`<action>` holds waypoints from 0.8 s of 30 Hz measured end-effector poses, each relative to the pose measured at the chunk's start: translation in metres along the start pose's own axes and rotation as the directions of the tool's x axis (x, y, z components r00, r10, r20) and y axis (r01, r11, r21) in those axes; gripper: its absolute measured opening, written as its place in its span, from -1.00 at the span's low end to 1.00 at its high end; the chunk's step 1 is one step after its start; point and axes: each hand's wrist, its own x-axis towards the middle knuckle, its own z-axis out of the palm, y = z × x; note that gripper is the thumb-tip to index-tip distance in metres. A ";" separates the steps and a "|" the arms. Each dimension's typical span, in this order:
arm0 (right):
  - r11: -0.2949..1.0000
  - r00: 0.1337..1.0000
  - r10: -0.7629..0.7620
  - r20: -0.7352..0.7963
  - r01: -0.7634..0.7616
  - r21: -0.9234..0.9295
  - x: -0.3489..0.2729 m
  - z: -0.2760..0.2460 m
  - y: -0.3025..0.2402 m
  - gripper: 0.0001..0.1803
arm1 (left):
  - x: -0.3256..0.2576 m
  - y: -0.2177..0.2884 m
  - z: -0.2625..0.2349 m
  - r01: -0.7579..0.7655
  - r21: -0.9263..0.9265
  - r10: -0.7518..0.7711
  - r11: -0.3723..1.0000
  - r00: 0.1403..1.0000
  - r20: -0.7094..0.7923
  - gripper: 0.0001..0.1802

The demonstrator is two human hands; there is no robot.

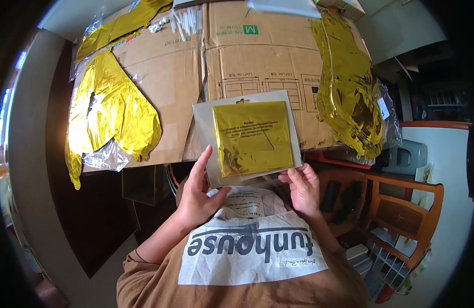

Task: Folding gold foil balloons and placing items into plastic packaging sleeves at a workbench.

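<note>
A flat packet (255, 138) with folded gold foil under clear film and a pale grey hanging card leans over the near edge of the cardboard. My right hand (303, 190) grips its lower right corner between thumb and fingers. At the lower left corner is my left hand (198, 192), fingers stretched upward and thumb spread apart, beside the packet's edge; whether it touches cannot be made out. Gold foil balloons, uninflated, lie to either side: one (116, 105) at the left, a long stack (345, 77) at the right, and another (121, 25) at the far left.
Flattened cardboard (175, 108) covers the work surface. Clear straws (185, 23) lie at its back. Crumpled clear plastic (106, 158) sits under the left balloon. To the right stand a wooden chair (401, 215) and a grey plastic container (409, 156).
</note>
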 end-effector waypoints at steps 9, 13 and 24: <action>0.995 0.999 -0.019 -0.027 0.016 -0.103 0.007 0.011 -0.013 -0.74 | 0.021 0.002 -0.002 0.024 0.099 -0.008 0.995 0.988 -0.155 -0.20; 0.987 0.997 -0.041 -0.059 0.032 -0.155 0.010 0.013 -0.017 -0.77 | 0.023 -0.007 -0.002 0.019 0.068 -0.006 0.997 0.984 -0.180 -0.26; 0.951 0.988 -0.081 -0.132 0.038 -0.306 0.018 0.019 -0.027 -0.83 | 0.036 0.011 -0.006 0.039 0.408 0.058 0.912 0.973 -0.222 -0.14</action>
